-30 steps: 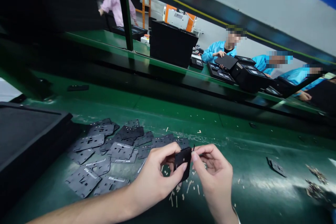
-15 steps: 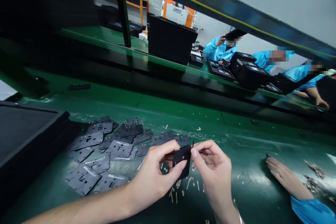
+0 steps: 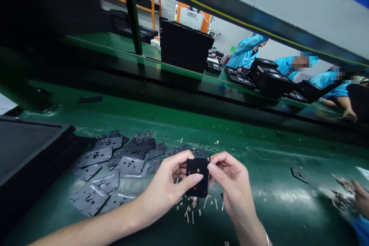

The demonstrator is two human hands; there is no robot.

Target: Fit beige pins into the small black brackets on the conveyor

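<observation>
My left hand [image 3: 168, 186] and right hand [image 3: 235, 182] both pinch a small black piece [image 3: 197, 177] with their fingers, held up over the green bench [image 3: 196, 123]. A pile of black sheets [image 3: 129, 165] lies just left, and tiny bits [image 3: 205, 202] lie below.

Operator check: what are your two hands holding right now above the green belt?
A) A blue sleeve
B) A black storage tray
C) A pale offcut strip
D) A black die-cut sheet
D. Your left hand and right hand hold the black die-cut sheet between them, with its rectangular cutouts showing.
</observation>
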